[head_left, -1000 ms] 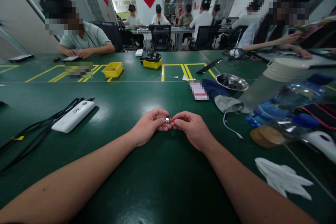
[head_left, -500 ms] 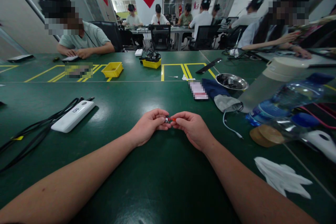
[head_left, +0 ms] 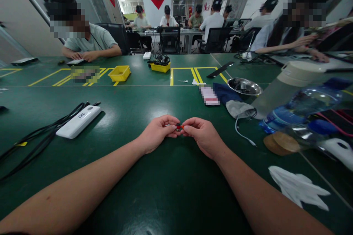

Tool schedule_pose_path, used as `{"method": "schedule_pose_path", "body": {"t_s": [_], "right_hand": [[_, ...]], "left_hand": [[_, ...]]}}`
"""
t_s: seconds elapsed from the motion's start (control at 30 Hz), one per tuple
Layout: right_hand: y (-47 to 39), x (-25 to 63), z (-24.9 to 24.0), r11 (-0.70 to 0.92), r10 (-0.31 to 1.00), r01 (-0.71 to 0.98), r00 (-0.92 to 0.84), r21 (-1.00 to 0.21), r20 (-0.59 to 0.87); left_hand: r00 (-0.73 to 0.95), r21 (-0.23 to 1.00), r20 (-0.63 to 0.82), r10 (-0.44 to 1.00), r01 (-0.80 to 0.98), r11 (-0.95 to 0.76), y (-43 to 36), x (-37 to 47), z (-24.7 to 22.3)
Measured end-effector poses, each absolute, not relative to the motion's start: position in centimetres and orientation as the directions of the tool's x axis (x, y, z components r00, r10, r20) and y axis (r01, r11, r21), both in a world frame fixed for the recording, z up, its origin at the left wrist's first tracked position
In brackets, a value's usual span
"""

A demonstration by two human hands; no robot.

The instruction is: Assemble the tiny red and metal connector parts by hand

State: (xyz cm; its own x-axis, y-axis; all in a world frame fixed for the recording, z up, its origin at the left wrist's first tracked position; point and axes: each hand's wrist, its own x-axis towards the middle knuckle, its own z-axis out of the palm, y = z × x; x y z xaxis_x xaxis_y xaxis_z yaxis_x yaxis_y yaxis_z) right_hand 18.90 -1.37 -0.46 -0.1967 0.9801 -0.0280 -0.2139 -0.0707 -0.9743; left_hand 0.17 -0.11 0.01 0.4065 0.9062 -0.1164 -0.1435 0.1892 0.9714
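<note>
Thumb and fingers of the left hand (head_left: 158, 134) in the head view pinch a tiny dark-and-red piece (head_left: 178, 127), held up just above the middle of the green desk (head_left: 176, 183). Facing it, the right hand (head_left: 202, 136) pinches a small orange piece (head_left: 182, 127) between thumb and fingertips. The two pieces meet or nearly meet in the narrow gap between the hands; fingers cover too much of them to tell whether they are joined.

Out to the left, well apart from the hands, a white power bank (head_left: 79, 122) lies at a slant beside black cables (head_left: 41, 130). Ahead stand a yellow tray (head_left: 119, 77) and a yellow bin (head_left: 160, 68) heaped with black wires (head_left: 160, 59). To the right are a phone (head_left: 209, 95), a blue-and-grey pouch (head_left: 238, 109), a steel bowl (head_left: 249, 93) and a tilted clear bottle (head_left: 306, 101). White tissue (head_left: 299, 186) lies nearer, beside the right forearm. Across the desk, a co-worker (head_left: 95, 40) in a pale shirt sits with both arms on the surface.
</note>
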Motion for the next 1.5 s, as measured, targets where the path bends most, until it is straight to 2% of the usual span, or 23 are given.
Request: {"method": "schedule_pose_path", "body": {"t_s": [0.33, 0.53, 0.77, 1.03, 1.5], "right_hand": [[-1.51, 18.88, -0.18, -0.077, 0.974, -0.219, -0.224, -0.973, -0.026], [-1.59, 18.70, 0.24, -0.093, 0.979, -0.219, -0.198, -0.971, -0.049], [-1.57, 18.92, -0.13, -0.095, 0.977, -0.214, -0.207, -0.972, -0.050], [-1.48, 18.71, 0.15, -0.131, 0.980, -0.287, -0.183, -0.949, -0.080], [-1.42, 18.74, -0.03, -0.091, 0.982, -0.212, -0.181, -0.973, -0.052]], "left_hand": [[0.391, 0.978, -0.113, 0.913, -0.121, 0.173, -0.06, 0.31, -0.02], [0.394, 0.966, -0.115, 0.912, -0.168, 0.194, -0.24, 0.35, 0.31], [0.403, 0.989, -0.048, 0.914, -0.108, 0.099, -0.35, 0.21, 0.47], [0.400, 0.975, -0.094, 0.912, -0.149, 0.166, -0.12, 0.16, 0.09], [0.401, 0.973, -0.089, 0.912, -0.161, 0.166, -0.18, 0.11, 0.16]]}}
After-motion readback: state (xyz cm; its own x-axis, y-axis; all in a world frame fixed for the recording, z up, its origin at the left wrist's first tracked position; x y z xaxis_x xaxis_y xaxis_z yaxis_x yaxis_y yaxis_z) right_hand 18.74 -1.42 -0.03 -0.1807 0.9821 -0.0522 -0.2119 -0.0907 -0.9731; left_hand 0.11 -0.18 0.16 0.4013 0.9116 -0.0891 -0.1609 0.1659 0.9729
